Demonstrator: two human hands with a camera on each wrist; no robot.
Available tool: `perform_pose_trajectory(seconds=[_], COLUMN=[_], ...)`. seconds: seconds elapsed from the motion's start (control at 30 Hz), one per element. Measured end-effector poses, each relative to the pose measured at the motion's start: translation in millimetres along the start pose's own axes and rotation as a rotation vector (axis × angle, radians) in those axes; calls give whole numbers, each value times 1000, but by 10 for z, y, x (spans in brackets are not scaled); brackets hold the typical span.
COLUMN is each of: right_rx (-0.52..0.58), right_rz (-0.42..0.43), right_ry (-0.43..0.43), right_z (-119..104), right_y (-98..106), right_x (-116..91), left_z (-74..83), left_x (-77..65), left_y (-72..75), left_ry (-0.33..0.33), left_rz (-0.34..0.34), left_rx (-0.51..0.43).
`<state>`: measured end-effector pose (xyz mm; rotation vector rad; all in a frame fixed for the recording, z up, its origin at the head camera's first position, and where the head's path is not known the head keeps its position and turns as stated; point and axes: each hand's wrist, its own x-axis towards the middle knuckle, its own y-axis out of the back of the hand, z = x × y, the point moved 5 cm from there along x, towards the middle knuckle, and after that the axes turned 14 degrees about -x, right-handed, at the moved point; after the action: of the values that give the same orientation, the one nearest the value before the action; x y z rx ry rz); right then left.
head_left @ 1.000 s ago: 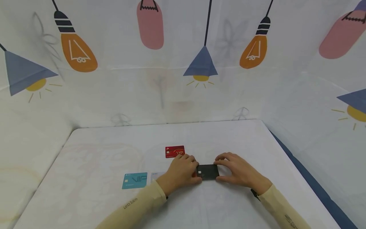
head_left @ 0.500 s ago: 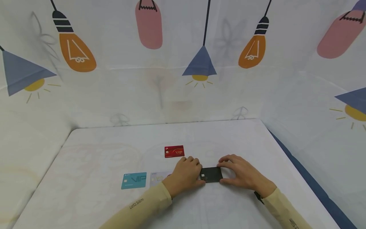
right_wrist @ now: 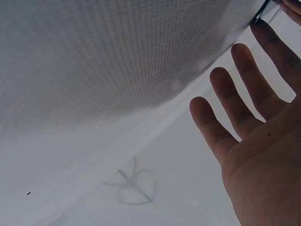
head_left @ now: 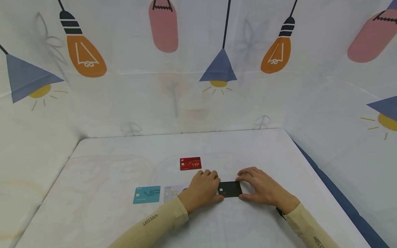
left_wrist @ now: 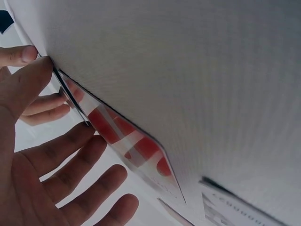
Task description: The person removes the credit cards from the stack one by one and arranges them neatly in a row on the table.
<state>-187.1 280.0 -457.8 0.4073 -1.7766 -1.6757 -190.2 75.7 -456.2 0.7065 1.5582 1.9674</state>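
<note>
A black card [head_left: 230,189] lies flat on the white table between both hands. My left hand [head_left: 203,189] holds it at its left end, thumb at the near corner and index finger at the far one. At the opposite end my right hand [head_left: 257,186] grips the card's corners likewise between thumb and index finger. Under the left palm, a red-and-white patterned card [left_wrist: 117,132] shows in the left wrist view, right beside the black one; in the head view that hand covers it mostly. The other right-hand fingers [right_wrist: 230,99] are spread loosely.
Beyond the left hand lies a red VIP card [head_left: 190,163]. To the left are a pale VIP card [head_left: 172,193], partly covered by the left hand, and a teal VIP card [head_left: 146,195]. A lamp-patterned cloth wall [head_left: 139,103] closes off the table's far side.
Both hands have slid the black card slightly right and nearer over the first half second, uncovering more of the pale and red cards. Since then they have stayed almost still.
</note>
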Motion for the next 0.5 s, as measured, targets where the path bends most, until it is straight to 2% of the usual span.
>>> perform_pose_trajectory(seconds=[0.5], right_rx=[15], right_rz=[-1], right_ry=[-12], right_z=[-13], right_y=[-25], right_x=[-19], left_z=[-1], left_x=[-15], left_y=[-3], left_ry=[3], left_rz=[4], left_rx=[-11])
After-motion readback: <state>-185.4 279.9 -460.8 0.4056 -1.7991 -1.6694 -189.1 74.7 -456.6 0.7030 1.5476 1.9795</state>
